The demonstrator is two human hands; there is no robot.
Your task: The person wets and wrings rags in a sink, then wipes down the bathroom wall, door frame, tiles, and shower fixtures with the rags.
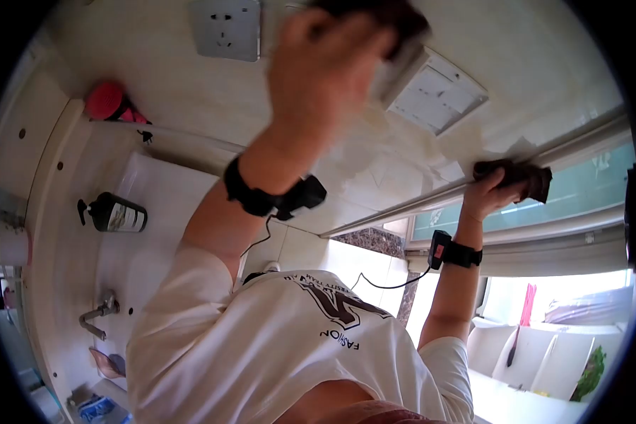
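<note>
My left hand [321, 71], blurred, is raised at the top centre, its fingers closed round a dark cloth [396, 20] in front of the tiled wall. Just below and right of that cloth is a white switch plate [438, 92]. To the right, my right hand [493, 196] grips another dark brown cloth [531, 180] against the window frame [572, 145]. Part of the cloth hides the frame edge. Both wrists wear black straps with small boxes and cables.
A wall socket [225, 30] is at upper left. A red round object [106, 100] lies near a ledge. Below stand a white sink [159, 187], a dark pump bottle [120, 214] and a metal tap [100, 316]. A divided white shelf [533, 360] is at lower right.
</note>
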